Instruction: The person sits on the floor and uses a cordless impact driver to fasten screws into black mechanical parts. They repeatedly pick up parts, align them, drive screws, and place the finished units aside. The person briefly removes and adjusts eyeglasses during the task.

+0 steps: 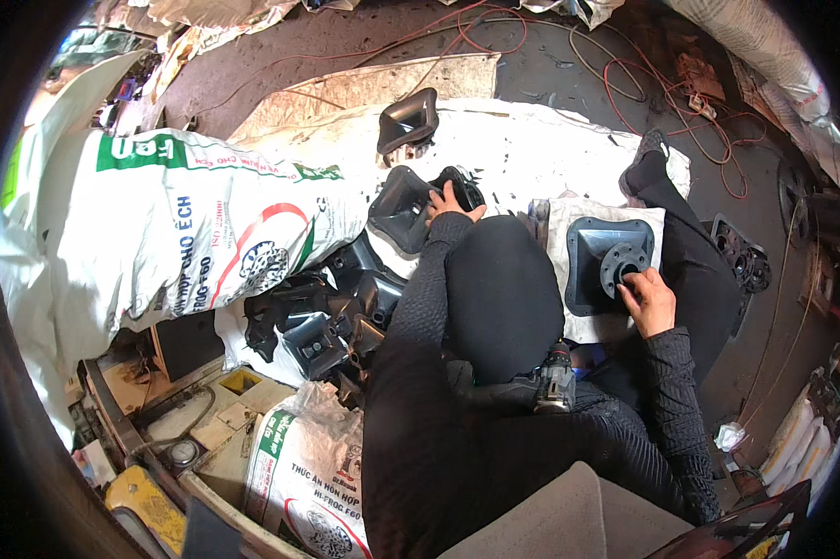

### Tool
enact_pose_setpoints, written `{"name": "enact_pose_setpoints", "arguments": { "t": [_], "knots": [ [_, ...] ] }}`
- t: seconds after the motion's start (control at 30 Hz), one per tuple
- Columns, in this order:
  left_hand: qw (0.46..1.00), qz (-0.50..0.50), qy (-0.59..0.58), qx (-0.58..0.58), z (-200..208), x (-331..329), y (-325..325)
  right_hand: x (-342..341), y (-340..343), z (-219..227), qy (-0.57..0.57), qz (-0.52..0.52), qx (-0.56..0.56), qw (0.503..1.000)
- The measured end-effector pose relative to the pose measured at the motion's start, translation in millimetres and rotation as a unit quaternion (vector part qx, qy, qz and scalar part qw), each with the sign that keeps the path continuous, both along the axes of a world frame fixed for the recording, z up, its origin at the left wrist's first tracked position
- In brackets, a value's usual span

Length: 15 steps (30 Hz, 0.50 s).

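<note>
On a white cloth-covered block by my right leg lies a black part with a square flange (583, 265), its rim dotted with holes. A round grey flange ring (614, 263) sits at its middle, and my right hand (651, 300) grips the ring's near right edge with thumb and fingers. Beyond my left knee, my left hand (453, 205) is closed over the edge of a black funnel-shaped part (466, 189); its fingertips partly hide the grip. Touching that part on the left is another black square-flanged part (402, 207). What looks like a power drill (557, 380) lies at my lap.
Another black part (409, 121) stands farther off on the white sheet (522, 140). Several black parts (322, 335) are piled left of my left arm, beside a large white printed sack (140, 233). Red hoses (615, 74) trail over the dark floor at the far right.
</note>
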<state>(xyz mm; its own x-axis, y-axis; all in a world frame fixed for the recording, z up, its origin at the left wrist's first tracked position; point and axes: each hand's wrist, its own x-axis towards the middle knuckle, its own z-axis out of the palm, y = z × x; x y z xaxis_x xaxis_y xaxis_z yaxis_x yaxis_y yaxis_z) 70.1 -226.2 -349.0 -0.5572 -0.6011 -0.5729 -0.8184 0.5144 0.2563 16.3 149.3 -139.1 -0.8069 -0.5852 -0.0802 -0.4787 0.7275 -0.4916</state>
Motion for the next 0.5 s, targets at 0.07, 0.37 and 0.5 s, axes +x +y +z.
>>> {"name": "enact_pose_setpoints", "arguments": {
  "t": [0.07, 0.37, 0.5],
  "knots": [
    [0.997, -0.005, -0.072, -0.030, -2.7, -17.4, 5.2, -0.7, -4.4, 5.5, -0.011, -0.009, 0.005, 1.000],
    [0.997, 0.035, 0.022, 0.064, -14.6, -22.1, -64.9, 4.3, 13.5, 50.9, -0.008, -0.088, -0.058, 0.994],
    [0.965, 0.140, 0.172, 0.137, -12.0, -24.9, -75.7, 3.2, 52.9, 76.3, 0.091, -0.152, -0.064, 0.982]
  ]
}}
